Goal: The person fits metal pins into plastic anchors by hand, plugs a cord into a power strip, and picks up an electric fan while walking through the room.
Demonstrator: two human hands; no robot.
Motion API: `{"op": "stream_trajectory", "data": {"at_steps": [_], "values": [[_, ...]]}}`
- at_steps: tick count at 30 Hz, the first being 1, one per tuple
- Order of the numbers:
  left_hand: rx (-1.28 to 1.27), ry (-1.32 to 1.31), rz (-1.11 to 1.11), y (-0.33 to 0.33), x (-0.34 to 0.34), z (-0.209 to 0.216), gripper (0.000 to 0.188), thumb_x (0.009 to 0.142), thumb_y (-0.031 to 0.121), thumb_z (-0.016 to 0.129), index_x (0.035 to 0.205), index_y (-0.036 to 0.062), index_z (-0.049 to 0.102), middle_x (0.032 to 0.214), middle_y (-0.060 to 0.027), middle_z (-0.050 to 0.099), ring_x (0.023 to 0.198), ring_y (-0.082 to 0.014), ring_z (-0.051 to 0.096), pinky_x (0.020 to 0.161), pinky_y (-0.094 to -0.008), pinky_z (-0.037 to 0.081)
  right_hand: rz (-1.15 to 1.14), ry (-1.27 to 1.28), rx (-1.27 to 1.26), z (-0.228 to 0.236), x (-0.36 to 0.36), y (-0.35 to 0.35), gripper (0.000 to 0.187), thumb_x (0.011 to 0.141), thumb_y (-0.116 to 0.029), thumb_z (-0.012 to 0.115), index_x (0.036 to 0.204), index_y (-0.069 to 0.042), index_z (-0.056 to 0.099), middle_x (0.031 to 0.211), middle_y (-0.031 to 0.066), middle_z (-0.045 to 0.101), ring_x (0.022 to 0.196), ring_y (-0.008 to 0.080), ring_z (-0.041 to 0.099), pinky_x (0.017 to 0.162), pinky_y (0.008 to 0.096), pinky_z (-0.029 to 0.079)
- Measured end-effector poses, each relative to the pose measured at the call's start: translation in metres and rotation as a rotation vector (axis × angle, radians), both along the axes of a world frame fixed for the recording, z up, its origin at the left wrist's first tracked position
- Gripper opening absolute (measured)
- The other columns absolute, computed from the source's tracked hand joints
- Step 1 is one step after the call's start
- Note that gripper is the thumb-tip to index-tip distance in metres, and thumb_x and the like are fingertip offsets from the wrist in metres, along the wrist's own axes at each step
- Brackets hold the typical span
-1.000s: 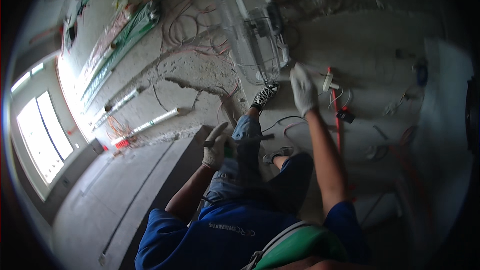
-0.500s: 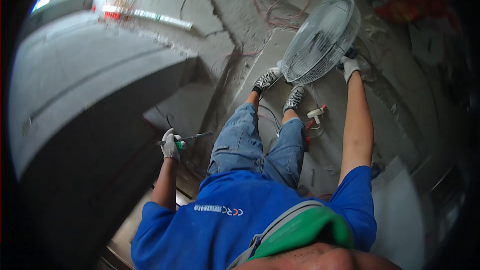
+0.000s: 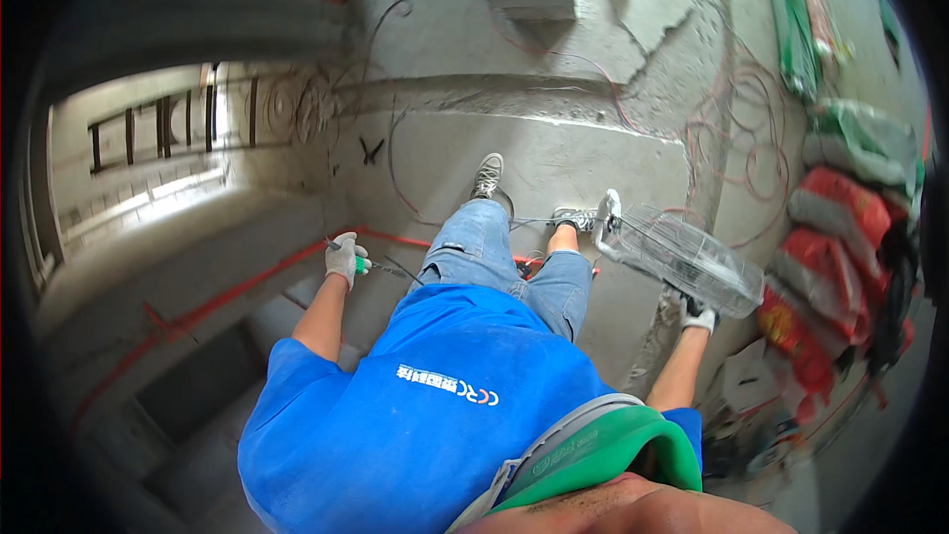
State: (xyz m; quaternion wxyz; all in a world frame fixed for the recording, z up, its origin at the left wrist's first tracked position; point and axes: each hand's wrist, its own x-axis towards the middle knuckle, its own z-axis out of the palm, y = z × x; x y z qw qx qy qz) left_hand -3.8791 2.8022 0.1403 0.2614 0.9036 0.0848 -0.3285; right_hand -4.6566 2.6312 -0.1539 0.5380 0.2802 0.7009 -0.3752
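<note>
My left hand [image 3: 342, 259], in a white work glove, is closed around a thin, dark, rod-like tool [image 3: 388, 268] pointing toward my thigh. Something green shows at its palm; the tool's exact kind I cannot make out. Out to my right, my gloved right hand [image 3: 700, 316] grips the dark back part of an electric fan [image 3: 682, 255] with a wire cage. The fan hangs tilted at my right side, its white rounded end [image 3: 609, 216] close to my right shoe [image 3: 571, 219]. My fingers behind the fan are partly hidden.
Red and grey sacks [image 3: 828, 262] are piled at the right, with green bundles [image 3: 791, 30] beyond them. Loose cables [image 3: 751, 129] coil on the concrete floor. A red pipe [image 3: 247, 282] runs along the left, and a ladder-like frame [image 3: 163, 129] stands farther off.
My body and view have turned to the left. The fan has swung from ahead of my feet to my right side, still in my right hand. My left hand keeps the tool.
</note>
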Motion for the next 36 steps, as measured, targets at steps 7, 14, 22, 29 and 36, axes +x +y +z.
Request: {"op": "stream_trajectory", "data": {"at_steps": [7,14,22,29,36], "values": [[-0.104,0.088,0.217,0.085,0.065,-0.022,0.031,0.094,0.021,0.047,0.122,0.0081,0.053,0.073,-0.0118,0.061,0.047,-0.0238,0.06,0.038,-0.0352,0.048,-0.064,0.017,0.093,0.085,0.117,0.007,0.035,0.09,-0.016,0.035,0.102,-0.007,0.067,0.099,0.0118,0.07,0.091,0.032,0.066,0.079,0.053,0.056],[-0.193,0.215,0.308,0.123,0.211,-0.068,0.029,0.095,0.022,0.048,0.121,0.0101,0.054,0.071,-0.0112,0.062,0.048,-0.024,0.061,0.038,-0.0358,0.047,0.149,0.119,0.005,0.125,0.279,-0.011,0.037,0.092,-0.017,0.034,0.108,-0.009,0.066,0.106,0.0106,0.069,0.095,0.0319,0.065,0.079,0.0527,0.056],[-0.336,0.138,0.559,0.232,0.267,-0.064,0.026,0.093,0.02,0.048,0.116,0.0124,0.056,0.067,-0.0079,0.061,0.044,-0.0212,0.057,0.04,-0.0331,0.047,0.509,0.076,-0.097,0.117,0.49,-0.053,0.041,0.096,-0.019,0.029,0.116,-0.01,0.064,0.119,0.0107,0.066,0.103,0.0327,0.064,0.078,0.0514,0.056],[-0.391,-0.051,0.919,0.336,0.128,-0.043,0.018,0.092,0.024,0.053,0.099,0.0087,0.059,0.064,-0.0081,0.06,0.044,-0.0201,0.057,0.04,-0.0324,0.047,1.752,-0.162,-0.861,0.018,0.619,-0.057,0.045,0.097,-0.033,0.038,0.132,-0.01,0.056,0.135,0.0102,0.056,0.127,0.0267,0.05,0.107,0.0388,0.041],[-0.295,-0.115,1.336,0.38,-0.058,-0.025,0.027,0.091,0.032,0.056,0.077,0.0089,0.058,0.055,-0.0081,0.056,0.043,-0.0177,0.053,0.04,-0.0337,0.044,1.507,-0.504,-0.288,-0.026,0.78,-0.027,0.046,0.092,-0.04,0.051,0.127,-0.011,0.06,0.133,0.009,0.059,0.129,0.0203,0.049,0.108,0.0289,0.039]]}}
